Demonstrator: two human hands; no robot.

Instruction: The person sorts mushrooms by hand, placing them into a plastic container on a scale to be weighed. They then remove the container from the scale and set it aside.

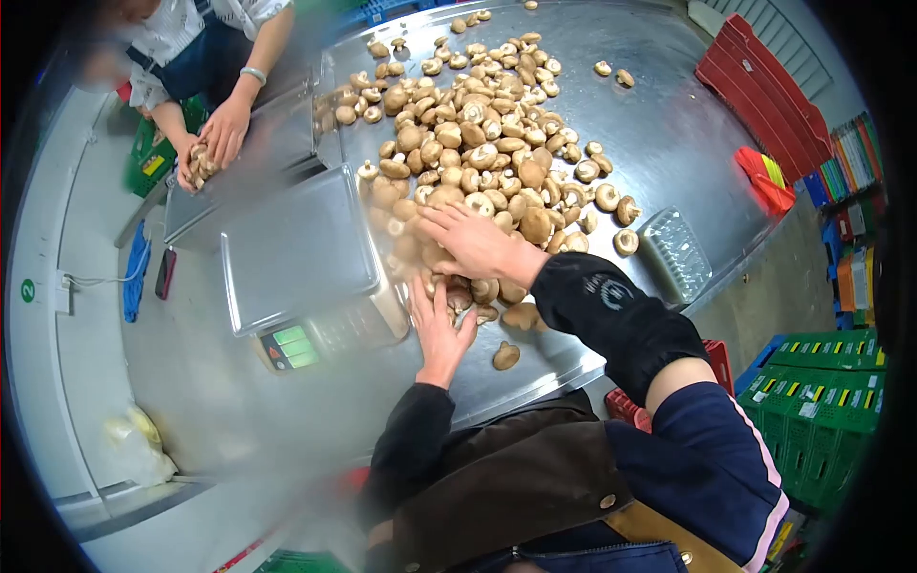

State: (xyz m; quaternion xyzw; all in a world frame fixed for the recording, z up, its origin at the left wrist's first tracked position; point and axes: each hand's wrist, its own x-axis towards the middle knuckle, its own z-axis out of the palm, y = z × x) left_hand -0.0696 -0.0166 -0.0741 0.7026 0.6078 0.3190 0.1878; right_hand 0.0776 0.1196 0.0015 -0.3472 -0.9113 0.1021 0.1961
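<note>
A large heap of brown mushrooms [473, 124] covers the middle of the steel table [659, 105]. My right hand [470, 243] lies over the near side of the heap, palm down, with its fingers stretched out to the left. Just below it, my left hand [439, 332] is at the heap's near edge, fingers and thumb apart, beside several mushrooms [484, 291]. Neither hand visibly grips a mushroom, though what lies under the right palm is hidden. One mushroom [505, 355] sits apart near the table's front edge.
A weighing scale [304, 250] with a flat steel plate stands left of my hands. A clear plastic tray [674, 254] is on the right. Further right are a red crate [764, 95] and green crates [817, 401]. At upper left, a co-worker's hands [215, 143] hold mushrooms.
</note>
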